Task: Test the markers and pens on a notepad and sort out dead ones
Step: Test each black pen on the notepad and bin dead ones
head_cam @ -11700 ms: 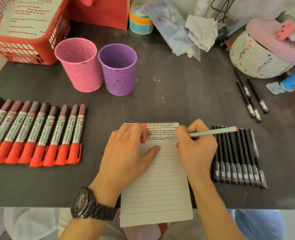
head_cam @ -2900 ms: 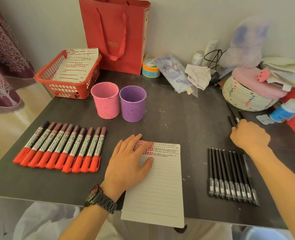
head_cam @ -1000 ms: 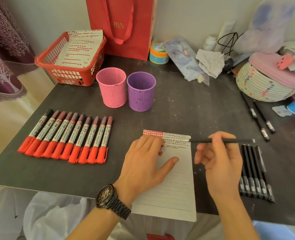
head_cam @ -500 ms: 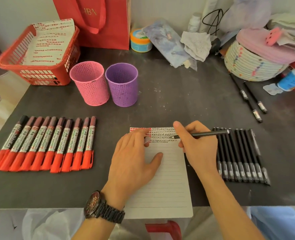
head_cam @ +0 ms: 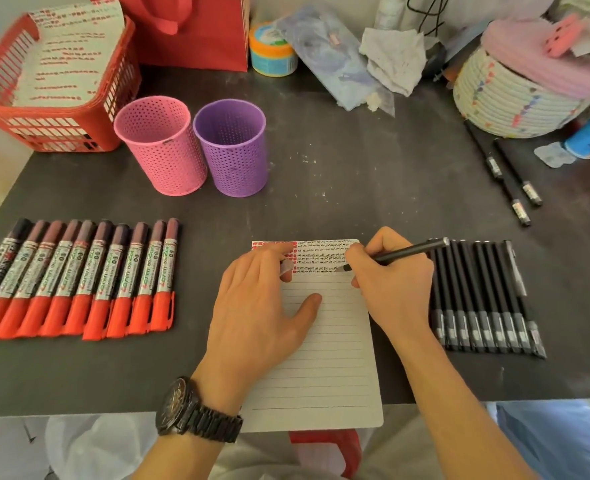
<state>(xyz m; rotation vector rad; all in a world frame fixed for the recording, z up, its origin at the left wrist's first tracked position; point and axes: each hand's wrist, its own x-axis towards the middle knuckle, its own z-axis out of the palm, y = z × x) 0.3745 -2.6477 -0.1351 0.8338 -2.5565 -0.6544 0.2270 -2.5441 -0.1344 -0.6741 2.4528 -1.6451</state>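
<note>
A lined notepad [head_cam: 328, 358] lies at the table's front edge, its top rows filled with red and black marks. My left hand [head_cam: 262, 306] presses flat on its left side, and something small and clear shows under the fingertips. My right hand [head_cam: 390, 282] grips a black pen [head_cam: 407, 251] with its tip touching the pad at the lowest row of marks. Several red markers [head_cam: 79, 278] lie in a row at the left. Several black pens [head_cam: 483, 296] lie in a row at the right. Two more black pens [head_cam: 508, 181] lie apart at the back right.
A pink mesh cup [head_cam: 162, 147] and a purple mesh cup [head_cam: 233, 148] stand behind the pad. A red basket [head_cam: 79, 133] with marked sheets is at the back left. A red bag [head_cam: 196, 32], a round tin [head_cam: 272, 50] and a woven basket [head_cam: 511, 98] crowd the back edge.
My right hand picked a black pen from the back right, brought it to the pad and lowered its tip onto the paper. My left hand stayed on the pad.
</note>
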